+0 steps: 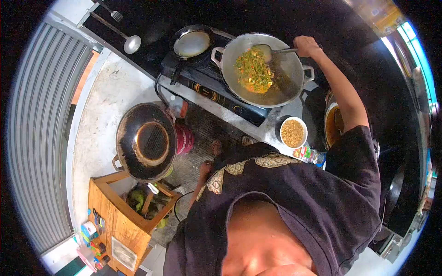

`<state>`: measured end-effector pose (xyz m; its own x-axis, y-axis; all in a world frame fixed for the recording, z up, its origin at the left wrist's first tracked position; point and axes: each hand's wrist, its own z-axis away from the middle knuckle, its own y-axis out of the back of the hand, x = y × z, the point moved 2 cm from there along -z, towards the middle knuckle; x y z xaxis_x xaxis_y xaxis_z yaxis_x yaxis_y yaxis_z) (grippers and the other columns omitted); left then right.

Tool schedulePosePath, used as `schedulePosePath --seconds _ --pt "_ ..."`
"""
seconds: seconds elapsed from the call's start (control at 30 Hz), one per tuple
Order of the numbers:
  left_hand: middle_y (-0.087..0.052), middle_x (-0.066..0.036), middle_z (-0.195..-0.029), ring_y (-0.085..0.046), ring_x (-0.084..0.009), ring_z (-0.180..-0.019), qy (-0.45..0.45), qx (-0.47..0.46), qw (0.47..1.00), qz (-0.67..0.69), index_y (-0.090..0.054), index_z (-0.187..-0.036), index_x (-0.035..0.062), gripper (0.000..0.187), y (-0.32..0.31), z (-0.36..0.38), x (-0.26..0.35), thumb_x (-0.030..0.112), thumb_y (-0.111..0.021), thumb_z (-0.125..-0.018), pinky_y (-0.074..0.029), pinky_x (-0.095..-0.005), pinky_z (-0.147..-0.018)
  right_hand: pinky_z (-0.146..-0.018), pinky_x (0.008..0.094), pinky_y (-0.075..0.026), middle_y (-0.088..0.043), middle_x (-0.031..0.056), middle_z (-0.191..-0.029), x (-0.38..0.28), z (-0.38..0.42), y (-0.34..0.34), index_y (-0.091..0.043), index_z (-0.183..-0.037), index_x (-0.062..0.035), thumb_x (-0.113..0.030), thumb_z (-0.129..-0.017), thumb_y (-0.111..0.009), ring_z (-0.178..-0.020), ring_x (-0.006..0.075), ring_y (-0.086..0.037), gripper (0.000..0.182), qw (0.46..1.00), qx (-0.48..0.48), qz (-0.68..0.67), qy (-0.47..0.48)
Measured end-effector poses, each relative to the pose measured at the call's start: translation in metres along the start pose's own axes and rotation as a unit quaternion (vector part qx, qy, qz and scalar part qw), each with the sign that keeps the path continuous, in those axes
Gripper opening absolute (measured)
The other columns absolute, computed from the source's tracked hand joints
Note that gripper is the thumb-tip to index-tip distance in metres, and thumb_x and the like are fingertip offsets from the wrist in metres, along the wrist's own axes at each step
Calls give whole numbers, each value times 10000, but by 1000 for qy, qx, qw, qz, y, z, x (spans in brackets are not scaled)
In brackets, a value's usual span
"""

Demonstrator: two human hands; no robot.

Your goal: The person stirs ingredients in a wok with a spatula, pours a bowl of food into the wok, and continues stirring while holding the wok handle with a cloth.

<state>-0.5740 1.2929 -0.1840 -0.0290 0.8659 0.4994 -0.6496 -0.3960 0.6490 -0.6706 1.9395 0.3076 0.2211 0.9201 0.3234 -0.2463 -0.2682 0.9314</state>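
My right hand is closed round the handle of a spatula, reaching over the far side of a large two-handled wok. The spatula's blade rests at the upper edge of a chopped green stir-fry with red and yellow bits. This wok sits on a black gas stove. Down at my side hangs my left hand, small in view and partly cut off by my shirt, its fingers not clear.
Beside the wok is a small black frying pan. A white bowl of brown crumbs stands near my right side, by some colourful packets. Left are a big dark wok and a wooden cabinet. A ladle lies at upper left.
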Motion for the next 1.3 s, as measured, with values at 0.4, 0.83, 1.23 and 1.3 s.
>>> schedulePosePath --seconds 0.4,0.83,1.23,1.3 --pt "-665 -164 -827 -647 -272 -731 74 -29 986 146 -673 -950 65 345 1 13 -15 353 -594 -777 -490 -365 -656 -707 382 -497 -589 107 -833 -13 11 36 -579 -922 -71 -125 -733 -599 -876 296 -580 198 956 161 90 228" --pt "-653 -185 -904 -629 -326 -872 -68 -32 997 35 -683 -941 127 336 -16 -20 -39 398 -561 -784 -481 -416 -758 -363 305 -452 -583 79 -521 20 66 12 -586 -682 -44 -153 -644 -642 -426 159 -579 129 947 -304 -105 -8" --pt "-661 -184 -871 -635 -329 -842 64 -43 995 62 -669 -954 90 313 21 -4 5 329 -564 -781 -489 -421 -752 -612 385 -480 -616 167 -747 -106 117 -129 -535 -921 -5 -173 -813 -632 -643 264 -601 222 915 53 -400 -30" --pt "-664 -178 -830 -643 -309 -813 32 -38 997 54 -668 -951 80 312 25 -10 7 320 -566 -779 -492 -416 -737 -496 339 -470 -594 123 -709 -108 119 -136 -511 -907 -20 -197 -856 -598 -531 185 -557 203 868 -15 -489 -91"
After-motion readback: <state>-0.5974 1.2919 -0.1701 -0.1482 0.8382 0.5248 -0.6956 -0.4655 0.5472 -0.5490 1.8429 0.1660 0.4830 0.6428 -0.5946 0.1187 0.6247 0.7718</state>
